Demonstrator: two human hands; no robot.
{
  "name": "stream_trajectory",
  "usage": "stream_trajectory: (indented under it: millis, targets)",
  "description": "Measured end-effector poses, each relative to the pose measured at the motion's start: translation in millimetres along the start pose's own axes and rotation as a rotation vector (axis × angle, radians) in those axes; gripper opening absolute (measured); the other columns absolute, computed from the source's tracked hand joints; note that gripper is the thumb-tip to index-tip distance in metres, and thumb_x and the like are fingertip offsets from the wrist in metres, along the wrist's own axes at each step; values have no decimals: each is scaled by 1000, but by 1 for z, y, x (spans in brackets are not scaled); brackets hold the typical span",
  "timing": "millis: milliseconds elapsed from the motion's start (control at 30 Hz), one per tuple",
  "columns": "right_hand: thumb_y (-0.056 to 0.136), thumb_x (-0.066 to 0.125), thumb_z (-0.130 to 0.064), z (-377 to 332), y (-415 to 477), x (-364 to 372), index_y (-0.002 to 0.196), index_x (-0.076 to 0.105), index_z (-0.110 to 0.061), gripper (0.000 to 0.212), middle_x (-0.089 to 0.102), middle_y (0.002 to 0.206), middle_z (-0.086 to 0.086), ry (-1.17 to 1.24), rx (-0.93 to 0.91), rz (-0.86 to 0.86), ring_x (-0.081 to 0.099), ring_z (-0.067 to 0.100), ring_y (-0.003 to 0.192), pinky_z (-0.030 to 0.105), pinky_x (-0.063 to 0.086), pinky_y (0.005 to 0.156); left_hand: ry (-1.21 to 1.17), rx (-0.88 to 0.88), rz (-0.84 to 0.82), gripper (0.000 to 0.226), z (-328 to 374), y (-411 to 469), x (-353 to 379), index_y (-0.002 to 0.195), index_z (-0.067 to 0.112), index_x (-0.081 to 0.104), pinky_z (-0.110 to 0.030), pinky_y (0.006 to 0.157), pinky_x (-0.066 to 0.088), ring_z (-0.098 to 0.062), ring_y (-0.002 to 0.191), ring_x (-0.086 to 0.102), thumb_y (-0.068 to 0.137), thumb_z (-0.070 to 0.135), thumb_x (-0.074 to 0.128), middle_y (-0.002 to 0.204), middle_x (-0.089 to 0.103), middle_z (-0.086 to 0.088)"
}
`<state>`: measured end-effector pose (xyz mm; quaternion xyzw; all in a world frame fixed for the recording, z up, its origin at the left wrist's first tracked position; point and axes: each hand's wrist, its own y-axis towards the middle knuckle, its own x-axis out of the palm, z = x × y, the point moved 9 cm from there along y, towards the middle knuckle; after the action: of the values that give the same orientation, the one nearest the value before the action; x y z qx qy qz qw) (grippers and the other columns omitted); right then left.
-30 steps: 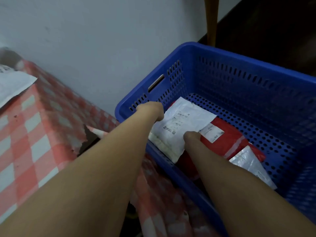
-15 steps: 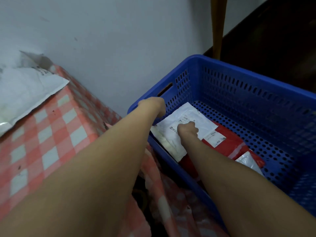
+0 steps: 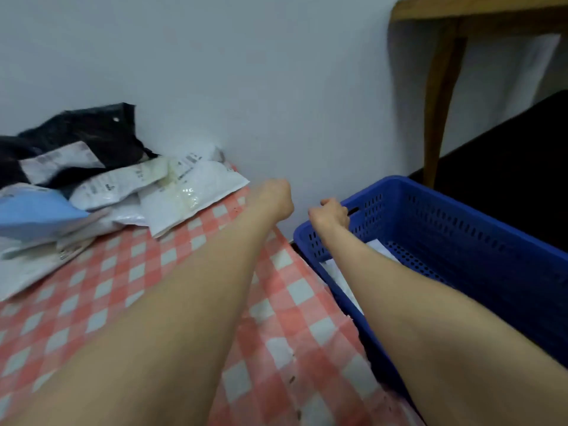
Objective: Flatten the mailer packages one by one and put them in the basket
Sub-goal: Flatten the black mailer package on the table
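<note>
A pile of mailer packages lies at the table's far left: a white mailer (image 3: 190,198) nearest, a black one (image 3: 86,133) behind, a light blue one (image 3: 37,213) at the left edge. The blue perforated basket (image 3: 461,204) stands right of the table, lower down. A white mailer (image 3: 341,278) shows inside it, mostly hidden by my right forearm. My left hand (image 3: 275,198) hovers over the table's far right corner, fingers hidden behind the hand. My right hand (image 3: 330,215) is above the basket's near-left corner, fingers curled, holding nothing.
The table wears a red-and-white checked cloth (image 3: 129,272) and stands against a pale wall. A wooden table leg (image 3: 439,112) rises behind the basket. Dark furniture (image 3: 507,167) stands at the right, behind the basket.
Both hands have let go of the white mailer and risen out of the basket, moving left toward the table. My view has swung left, bringing the pile of mailers into sight.
</note>
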<state>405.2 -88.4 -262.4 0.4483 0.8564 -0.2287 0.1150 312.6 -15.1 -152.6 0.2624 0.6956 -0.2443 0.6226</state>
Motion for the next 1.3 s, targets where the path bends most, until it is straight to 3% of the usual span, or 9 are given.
stream_trajectory:
  millis: [300, 400, 467, 600, 867, 1000, 1067, 1133, 1300]
  targets:
    - [89, 49, -18, -108, -96, 25, 127, 58, -26, 40, 49, 137, 11, -123, -255, -54, 45, 32, 126, 33, 41, 98, -126, -176, 113, 40, -111, -86, -45, 131, 19, 49, -34, 86, 42, -24, 118, 51, 91, 16, 44, 131, 50, -4]
    - [80, 46, -13, -130, -129, 48, 82, 62, -23, 18, 58, 115, 12, -183, -312, -107, 52, 34, 101, 30, 45, 75, -132, -212, 111, 39, -142, -109, -47, 131, 18, 48, -34, 84, 43, -23, 118, 51, 92, 17, 46, 131, 50, -5]
    - [76, 46, -10, -140, -150, 66, 58, 46, -16, 19, 51, 90, 11, -198, -338, -153, 41, 29, 82, 26, 33, 54, -126, -227, 100, 38, -162, -123, -46, 130, 16, 49, -33, 80, 43, -24, 116, 53, 92, 18, 47, 130, 51, -5]
    - [75, 48, -6, -153, -184, 96, 50, 38, -15, 29, 40, 66, 5, -174, -388, -222, 36, 26, 70, 28, 25, 47, -140, -268, 86, 38, -194, -141, -42, 131, 16, 47, -31, 74, 41, -24, 114, 54, 93, 19, 48, 129, 51, -6]
    - [82, 52, -3, -186, -205, 159, 68, 60, -17, 21, 52, 70, 6, -152, -458, -354, 49, 28, 69, 29, 39, 62, -120, -323, 106, 34, -254, -151, -42, 127, 15, 49, -34, 74, 42, -27, 113, 54, 93, 16, 43, 128, 51, -8]
    - [84, 51, -3, -207, -198, 189, 62, 48, -20, 28, 48, 68, 3, -107, -477, -387, 45, 22, 67, 26, 35, 56, -64, -323, 172, 33, -279, -136, -53, 125, 16, 51, -38, 85, 46, -27, 116, 53, 92, 14, 45, 129, 48, -7]
    - [85, 51, -6, -223, -195, 202, 96, 64, -16, 19, 62, 97, 7, -72, -493, -404, 57, 25, 85, 29, 48, 73, -48, -331, 217, 37, -295, -126, -66, 129, 16, 48, -38, 88, 44, -26, 119, 48, 93, 15, 46, 129, 46, -7]
    - [85, 53, -9, -239, -187, 212, 126, 56, -14, 41, 60, 121, 8, -51, -505, -389, 60, 28, 105, 38, 51, 91, -45, -352, 258, 37, -312, -115, -81, 130, 15, 46, -37, 88, 44, -25, 120, 46, 93, 15, 47, 129, 45, -7]
    - [85, 54, -10, -277, -165, 225, 137, 44, -13, 52, 54, 128, 9, 10, -539, -356, 58, 30, 111, 45, 50, 95, -39, -377, 375, 42, -345, -93, -115, 134, 11, 41, -38, 89, 43, -27, 121, 43, 92, 9, 46, 132, 41, -10]
